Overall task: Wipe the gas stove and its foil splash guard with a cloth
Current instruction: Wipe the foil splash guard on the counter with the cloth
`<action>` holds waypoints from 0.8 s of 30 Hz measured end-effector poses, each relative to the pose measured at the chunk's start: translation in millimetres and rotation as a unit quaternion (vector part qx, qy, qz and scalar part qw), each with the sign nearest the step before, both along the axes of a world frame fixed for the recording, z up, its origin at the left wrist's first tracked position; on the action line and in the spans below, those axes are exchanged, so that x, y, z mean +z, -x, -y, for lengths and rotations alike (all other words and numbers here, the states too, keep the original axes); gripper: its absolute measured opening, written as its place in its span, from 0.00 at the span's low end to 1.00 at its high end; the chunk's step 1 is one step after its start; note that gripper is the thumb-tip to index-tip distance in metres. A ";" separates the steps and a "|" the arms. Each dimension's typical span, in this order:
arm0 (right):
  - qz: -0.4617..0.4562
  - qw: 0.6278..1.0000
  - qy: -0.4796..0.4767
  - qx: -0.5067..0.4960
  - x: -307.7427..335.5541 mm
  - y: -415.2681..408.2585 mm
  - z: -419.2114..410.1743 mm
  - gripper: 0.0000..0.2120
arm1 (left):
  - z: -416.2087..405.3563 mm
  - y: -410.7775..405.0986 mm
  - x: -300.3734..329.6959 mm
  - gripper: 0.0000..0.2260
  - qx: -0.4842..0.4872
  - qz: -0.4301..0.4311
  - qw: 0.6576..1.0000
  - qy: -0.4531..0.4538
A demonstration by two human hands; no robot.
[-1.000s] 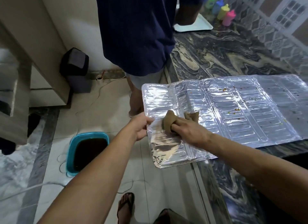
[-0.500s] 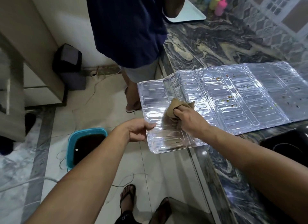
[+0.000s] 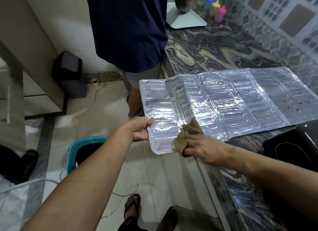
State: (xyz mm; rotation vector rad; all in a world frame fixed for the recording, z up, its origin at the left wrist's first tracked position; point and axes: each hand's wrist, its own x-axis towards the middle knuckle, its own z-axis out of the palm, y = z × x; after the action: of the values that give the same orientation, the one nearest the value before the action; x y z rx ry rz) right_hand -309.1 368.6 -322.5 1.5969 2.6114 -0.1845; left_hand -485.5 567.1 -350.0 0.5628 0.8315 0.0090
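Foil splash guard: lies unfolded and flat on the dark marbled surface, its left end jutting past the edge over the floor; brown specks dot the right panels.
Cloth: brown, bunched, touching the guard's near edge.
Right hand: fingers curled round the cloth, gripping it.
Left hand: pinches the guard's overhanging left edge, thumb on top.
Gas stove: black, on the surface just beside the guard's near edge, at right.
Bucket: teal rim, dark inside, on the floor under the left forearm.
Second person: dark blue garment, stands at the surface's far end.
Bottles: coloured, by the tiled wall.
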 end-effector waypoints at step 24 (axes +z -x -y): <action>-0.008 0.872 -0.106 -0.478 -3.2 -64.1 13.4 0.22 | -18.3 -53.2 -36.8 0.18 0.057 -0.296 0.916 -0.266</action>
State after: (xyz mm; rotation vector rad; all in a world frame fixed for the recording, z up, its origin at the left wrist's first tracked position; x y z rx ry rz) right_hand -245.0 355.2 -325.7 2.8199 1.6321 0.0506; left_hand -432.3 585.5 -386.8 1.0569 1.4728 0.1846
